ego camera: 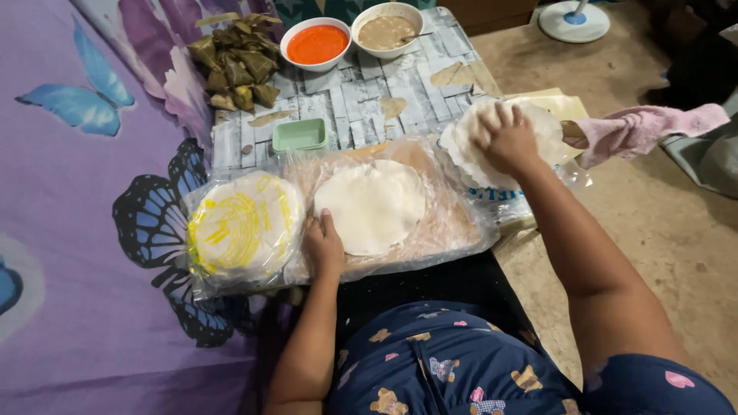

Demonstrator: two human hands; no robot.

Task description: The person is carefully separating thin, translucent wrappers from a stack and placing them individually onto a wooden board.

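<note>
Head view: round white wrapper (373,204) flat on plastic-covered board (453,230). Left hand (323,244) pressed open-palmed on board's left edge, touching wrapper. Right hand (506,138), right of board, fingers spread atop stacked wrappers (469,150), grasp unclear. Beyond board: white bowl (315,42) of orange sauce, bowl (387,31) of beige filling, empty green dish (300,134).

A round wrapper (373,206) lies on a plastic-covered board (453,223), a bagged stack (244,228) to its left, a loose stack (500,142) to its right, with a small tray (300,134), two bowls (317,42) and leaf-wrapped parcels (238,61) behind.
</note>
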